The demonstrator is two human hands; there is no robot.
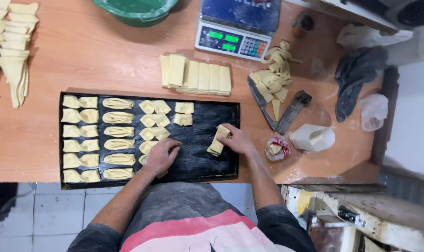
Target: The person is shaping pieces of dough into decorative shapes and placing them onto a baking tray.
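1. The right hand (237, 140) had its grip closed around a folded dough piece (217, 142), holding it upright over the bare right part of the black baking tray (207, 163), apparently so the fold kept its shape.
2. The left hand (159, 156) lay flat, fingers curled loosely, pressing a shaped piece at the foot of the third column.
3. Shaped pastries (118, 137) sat in neat columns, spaced apart.
4. Cut dough strips (195, 74) waited on the wooden surface (81, 51) just behind the tray, below the scale (233, 39).

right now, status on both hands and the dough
Left hand flat on dough pieces. Right hand grips folded dough over black tray. Nothing blocking.
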